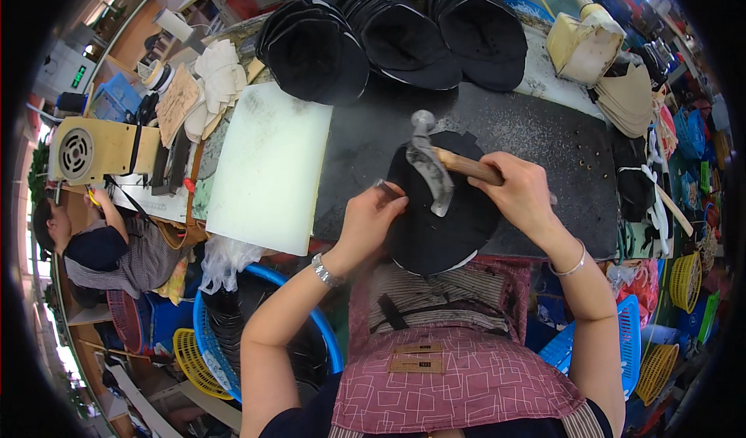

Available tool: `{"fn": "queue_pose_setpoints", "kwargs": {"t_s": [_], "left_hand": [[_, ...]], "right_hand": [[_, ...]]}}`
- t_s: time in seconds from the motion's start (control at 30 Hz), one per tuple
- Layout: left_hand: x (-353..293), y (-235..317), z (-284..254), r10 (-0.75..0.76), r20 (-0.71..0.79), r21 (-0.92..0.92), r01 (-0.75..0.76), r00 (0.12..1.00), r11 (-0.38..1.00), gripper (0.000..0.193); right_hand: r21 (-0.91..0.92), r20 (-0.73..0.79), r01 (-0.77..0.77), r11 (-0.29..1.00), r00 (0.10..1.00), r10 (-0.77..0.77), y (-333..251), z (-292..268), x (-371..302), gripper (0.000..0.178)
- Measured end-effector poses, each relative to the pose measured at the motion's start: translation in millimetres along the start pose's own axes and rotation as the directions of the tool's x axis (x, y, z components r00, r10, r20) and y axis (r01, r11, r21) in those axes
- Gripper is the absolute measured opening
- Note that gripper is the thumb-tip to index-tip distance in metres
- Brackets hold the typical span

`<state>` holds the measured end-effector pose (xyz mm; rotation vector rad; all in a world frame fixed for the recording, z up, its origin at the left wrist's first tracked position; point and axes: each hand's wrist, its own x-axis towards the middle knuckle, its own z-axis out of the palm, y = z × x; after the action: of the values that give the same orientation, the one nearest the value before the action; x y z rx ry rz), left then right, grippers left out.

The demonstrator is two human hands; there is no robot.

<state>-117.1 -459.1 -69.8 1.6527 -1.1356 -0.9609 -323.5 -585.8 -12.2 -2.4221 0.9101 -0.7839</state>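
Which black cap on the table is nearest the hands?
The single cap between left hand and right hand, under the hammer; the others form three stacks behind.

Here's my hammer [466, 167], centre of the dial: bare metal head [432, 177], shiny at the knob, duller along the arm, on a smooth, worn wooden handle. Beneath it I've got matt black cloth, the cap [447, 244]. Three o'clock, my desk [567, 147]: dark, speckled, gritty-looking. Nine, a pale board [268, 166], smooth, smudged up top. Twelve, cap stacks [396, 38] in dull black cloth. Eight, a crinkly see-through plastic bag [224, 263]. Seven, a glossy blue plastic tub [332, 341]. Six, my patterned cloth apron [482, 391].
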Motion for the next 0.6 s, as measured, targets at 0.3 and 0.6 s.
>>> {"fn": "queue_pose_setpoints", "kwargs": {"t_s": [0.3, 0.6], "left_hand": [[15, 10, 7, 0.092, 0.069, -0.046, -0.088, 0.993, 0.995, 0.013], [16, -4, 17, 0.429, 0.057, 0.293, -0.426, 0.901, 0.856, 0.01]], "right_hand": [[0.525, 0.251, -0.438, 0.73, 0.899, 0.358, -11, -63, -60, 0.027], [0.164, 0.287, -0.346, 0.924, 0.913, 0.291, -6, -41, -64, 0.024]]}}
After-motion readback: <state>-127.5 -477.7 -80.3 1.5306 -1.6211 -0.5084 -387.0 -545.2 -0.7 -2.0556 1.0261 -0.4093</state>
